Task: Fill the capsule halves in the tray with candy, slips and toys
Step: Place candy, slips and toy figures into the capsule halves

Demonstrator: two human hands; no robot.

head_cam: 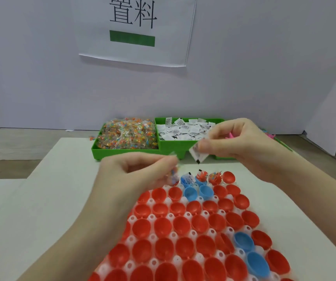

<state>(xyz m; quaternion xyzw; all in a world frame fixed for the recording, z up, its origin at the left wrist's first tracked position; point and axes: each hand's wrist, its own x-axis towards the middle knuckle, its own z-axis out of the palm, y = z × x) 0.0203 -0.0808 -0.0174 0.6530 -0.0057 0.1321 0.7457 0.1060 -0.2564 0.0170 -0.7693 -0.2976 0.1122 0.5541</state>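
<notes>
Here my right hand (238, 138) pinches a paper slip (198, 154), its long axis slanting down toward the tray (171, 217)'s far row; my left hand (142, 169) pinches a blurred candy packet (174, 176) hanging upright. Green bins (126, 152) stand behind.

The tray (183, 226) of capsule halves (180, 226) lay nearest on the worktop (47, 199); behind it stood the candy bin (126, 152), with the slips bin (180, 146) to its right.
</notes>
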